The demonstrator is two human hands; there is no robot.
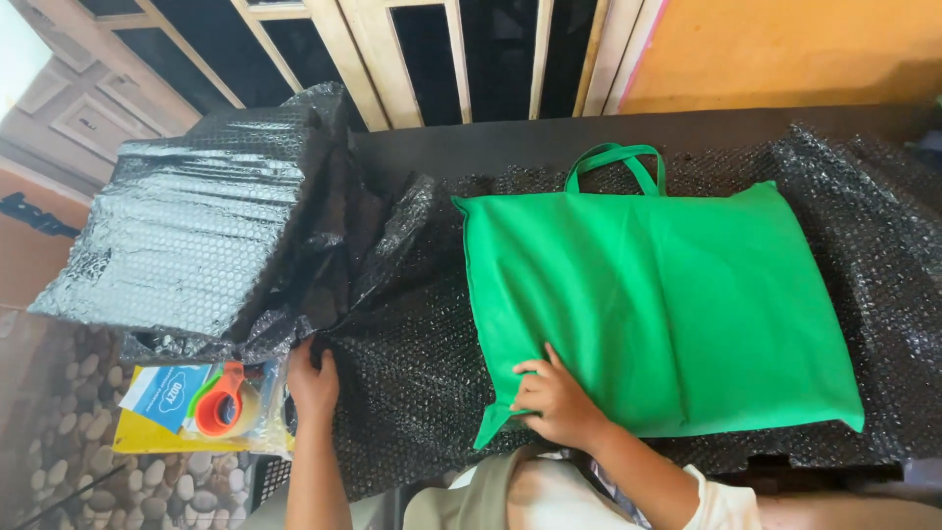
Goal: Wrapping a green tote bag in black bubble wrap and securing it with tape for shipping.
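A green fabric bag (667,294) with loop handles lies flat on a sheet of black bubble wrap (412,373) spread over a dark table. My right hand (557,400) rests on the bag's near left corner, fingers curled on the cloth. My left hand (312,378) grips the edge of the bubble wrap where it leads to a big black roll (186,245) at the left.
An orange tape dispenser with a roll of clear tape (224,402) sits on a yellow and blue packet (167,417) at the near left, over a pebble-pattern floor. Wooden slats (412,59) and an orange wall (785,49) stand behind the table.
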